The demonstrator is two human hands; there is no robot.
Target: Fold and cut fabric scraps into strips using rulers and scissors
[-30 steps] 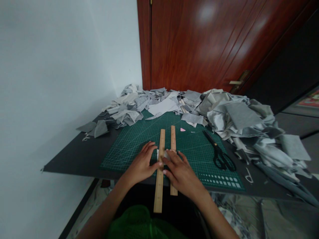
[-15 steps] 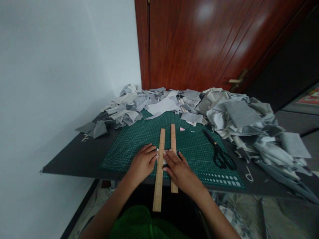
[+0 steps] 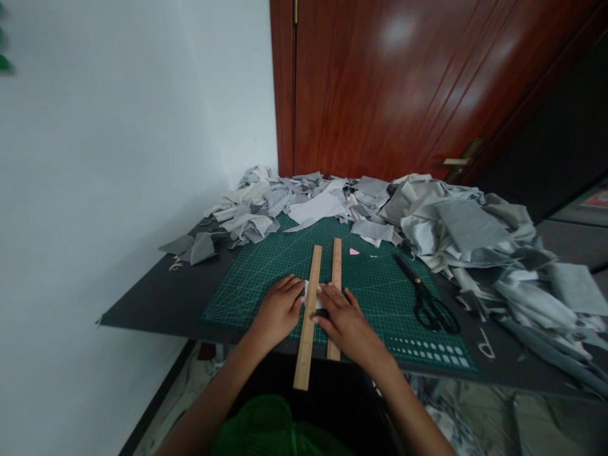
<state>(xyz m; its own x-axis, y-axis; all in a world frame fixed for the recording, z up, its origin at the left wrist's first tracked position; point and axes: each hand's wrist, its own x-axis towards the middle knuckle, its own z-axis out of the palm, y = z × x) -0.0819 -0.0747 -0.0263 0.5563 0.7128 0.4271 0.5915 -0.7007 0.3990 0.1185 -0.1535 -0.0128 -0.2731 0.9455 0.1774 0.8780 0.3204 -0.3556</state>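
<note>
My left hand (image 3: 284, 308) lies on the green cutting mat (image 3: 256, 266), fingers stretched out, the tips by the left edge of a wooden ruler (image 3: 306, 354). Beneath that ruler is a small white piece of cloth (image 3: 320, 304), showing a little on both sides. My right hand (image 3: 346, 322) rests flat with fingers spread, its fingertips on the cloth and at the ruler's right edge. It also covers the middle of a second wooden ruler (image 3: 337, 263). Both rulers stick out past the table's near edge.
Black scissors (image 3: 420, 288) lie on the mat's right side. A pink chalk-like piece (image 3: 354, 251) sits beyond the rulers. Grey and white cloth scraps (image 3: 465, 221) are heaped along the back and right of the dark table (image 3: 152, 304). A wall (image 3: 142, 126) borders the left.
The view has shifted slightly, so the whole scene appears further right. Both hands stay at the same ruler and cloth, with little visible movement.
</note>
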